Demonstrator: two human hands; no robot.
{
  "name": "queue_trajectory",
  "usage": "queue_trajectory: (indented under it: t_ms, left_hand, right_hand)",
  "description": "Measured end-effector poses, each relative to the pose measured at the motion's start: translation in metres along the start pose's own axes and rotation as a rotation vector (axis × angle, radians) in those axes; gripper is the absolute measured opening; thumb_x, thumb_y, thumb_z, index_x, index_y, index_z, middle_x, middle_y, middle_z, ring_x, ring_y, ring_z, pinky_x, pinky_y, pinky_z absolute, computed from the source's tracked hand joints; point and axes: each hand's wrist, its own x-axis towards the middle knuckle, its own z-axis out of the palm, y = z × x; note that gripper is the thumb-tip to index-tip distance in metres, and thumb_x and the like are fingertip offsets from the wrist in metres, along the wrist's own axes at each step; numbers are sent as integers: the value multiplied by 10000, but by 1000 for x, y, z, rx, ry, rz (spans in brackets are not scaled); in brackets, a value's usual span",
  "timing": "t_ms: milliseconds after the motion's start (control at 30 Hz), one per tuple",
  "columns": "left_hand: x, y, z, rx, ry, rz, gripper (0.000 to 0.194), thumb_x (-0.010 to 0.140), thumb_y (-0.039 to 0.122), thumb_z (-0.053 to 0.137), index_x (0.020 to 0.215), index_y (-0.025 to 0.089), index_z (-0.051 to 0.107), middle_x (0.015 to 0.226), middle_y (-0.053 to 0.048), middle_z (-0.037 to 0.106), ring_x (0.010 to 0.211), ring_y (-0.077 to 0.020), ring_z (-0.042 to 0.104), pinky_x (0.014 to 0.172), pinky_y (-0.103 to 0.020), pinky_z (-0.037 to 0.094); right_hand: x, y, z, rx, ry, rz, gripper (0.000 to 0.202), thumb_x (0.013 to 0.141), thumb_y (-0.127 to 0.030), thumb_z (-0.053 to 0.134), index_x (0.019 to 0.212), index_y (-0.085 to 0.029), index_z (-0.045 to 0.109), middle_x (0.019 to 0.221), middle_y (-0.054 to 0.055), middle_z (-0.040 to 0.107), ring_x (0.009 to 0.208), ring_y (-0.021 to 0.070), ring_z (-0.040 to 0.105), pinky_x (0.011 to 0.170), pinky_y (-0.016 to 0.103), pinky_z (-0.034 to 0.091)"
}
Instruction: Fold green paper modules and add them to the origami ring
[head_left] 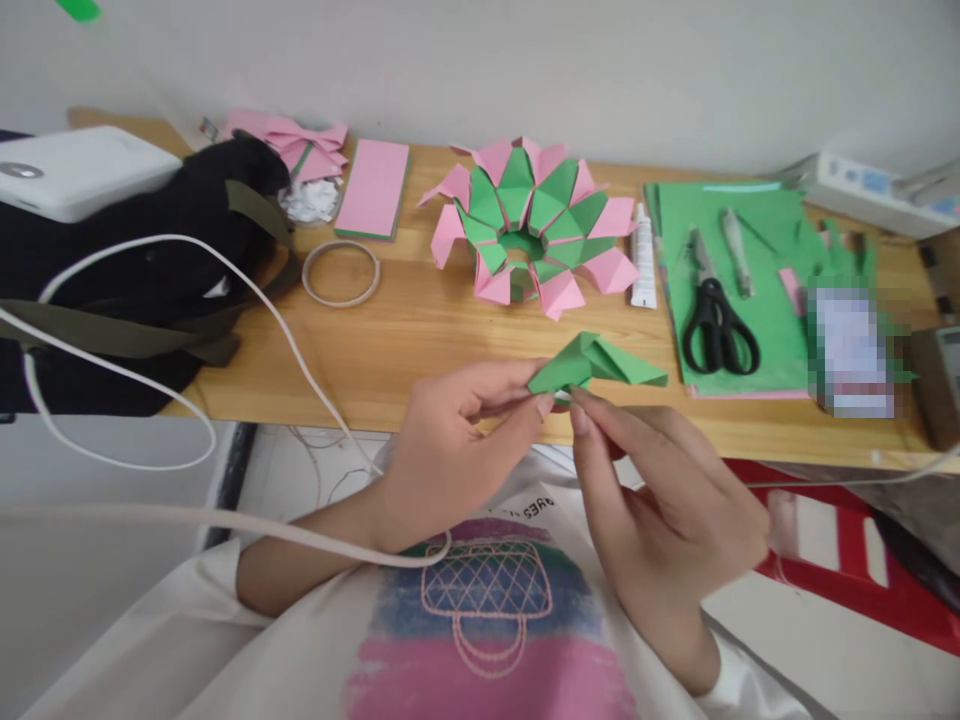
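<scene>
A folded piece of green paper [589,362] is held up near the table's front edge, between both hands. My left hand [457,440] pinches its left end between thumb and fingers. With thumb and forefinger, my right hand [660,500] grips its lower edge, where a little white shows. The paper's right end sticks out as a flat point. Behind it on the table sits a ring-shaped pink and green folded-paper flower [491,205], made of several petal units with an opening in the middle.
Right of the flower lie a white glue tube [643,258] and green sheets [780,220] bearing black-handled scissors [720,330] and a cutter [736,252]. Leftward are a tape roll [341,298], pink paper stack [373,188], black bag [142,255] and white cable [274,310] crossing the front.
</scene>
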Motion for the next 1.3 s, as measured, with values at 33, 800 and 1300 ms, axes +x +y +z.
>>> queue_trajectory:
  t_ms: [33, 800, 1300]
  left_hand:
    - [1, 0, -1, -2, -15, -1, 162, 837, 141, 639, 936, 212, 745, 932, 13, 777, 867, -146, 729, 799, -230, 596]
    - [0, -1, 0, -64, -75, -72, 166, 830, 163, 654, 974, 201, 726, 964, 0, 774, 924, -162, 726, 804, -227, 590]
    - [-2, -7, 4, 369, 87, 201, 226, 877, 192, 609, 1065, 264, 712, 950, 39, 773, 852, -152, 720, 735, -230, 560]
  right_hand:
    - [1, 0, -1, 12, 11, 20, 277, 794, -60, 696, 1002, -243, 715, 777, -12, 717, 620, 125, 636, 571, 258, 505]
    - [-1, 2, 2, 22, -35, 2, 221, 809, -71, 669, 970, -218, 704, 770, 1, 719, 646, 127, 654, 610, 249, 524]
    - [-11, 0, 14, -155, -24, -24, 333, 869, -95, 604, 1179, -204, 657, 790, 3, 712, 656, 122, 643, 595, 249, 452]
